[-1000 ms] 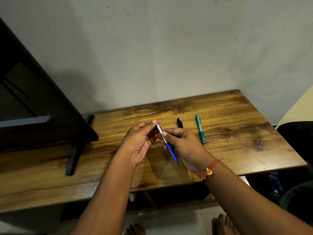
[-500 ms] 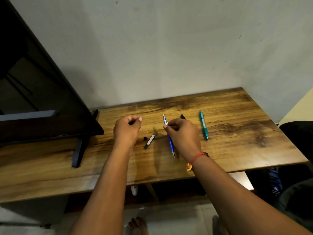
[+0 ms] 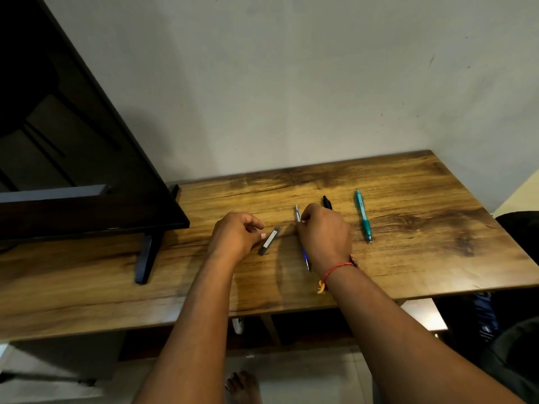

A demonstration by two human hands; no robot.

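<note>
The right hand [image 3: 325,234] grips the blue pen [image 3: 304,254] with curled fingers. The left hand [image 3: 234,236], loosely curled, holds nothing; the grey pen piece [image 3: 270,239] lies on the table [image 3: 423,258] just beside its thumb. A black pen [image 3: 326,202] and a teal pen [image 3: 363,217] lie beyond the right hand.

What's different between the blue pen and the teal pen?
The blue pen is pinched by the right hand; the teal pen lies untouched on the table. The blue pen has a silvery upper half; the teal pen is teal throughout. Both are slim, lie roughly parallel and point their tips toward the person.
</note>
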